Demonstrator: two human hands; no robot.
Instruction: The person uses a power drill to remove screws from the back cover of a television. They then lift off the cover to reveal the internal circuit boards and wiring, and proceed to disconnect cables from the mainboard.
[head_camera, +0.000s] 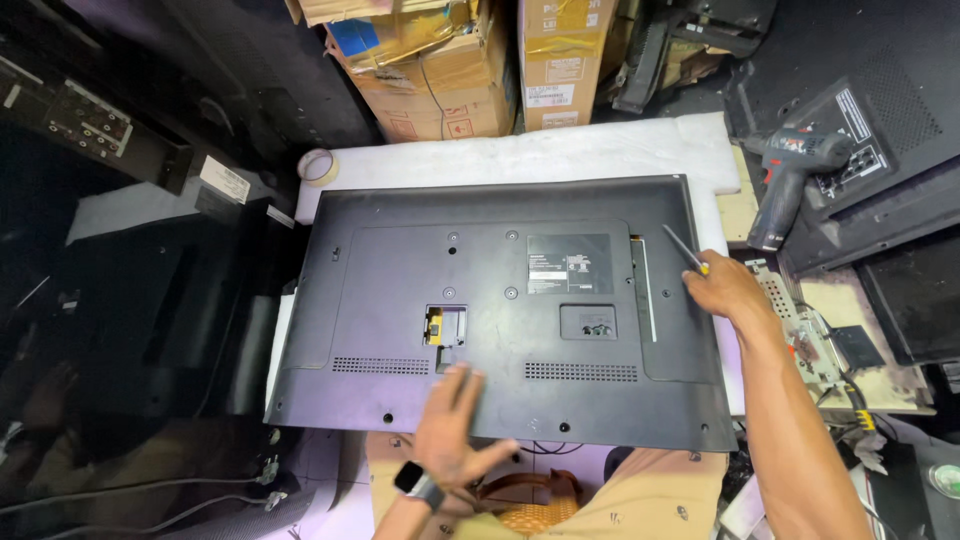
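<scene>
A large flat-screen television with a black plastic back cover (500, 300) lies face down on a white foam sheet (560, 155) over the desk, filling the middle of the scene. The left hand (455, 425), a dark smartwatch (418, 485) on its wrist, rests flat with fingers spread and released on the near edge of the cover, while the right hand (725, 290) at the right edge is closed around a slim screwdriver with a yellow collar (685, 250), its shaft pointing far-left above the cover. A grey-and-red cordless drill (790, 180) stands far right beside the foam, a roll of pale tape (318, 166) sits at the far left corner, and brown cardboard boxes (470, 70) are stacked beyond.
</scene>
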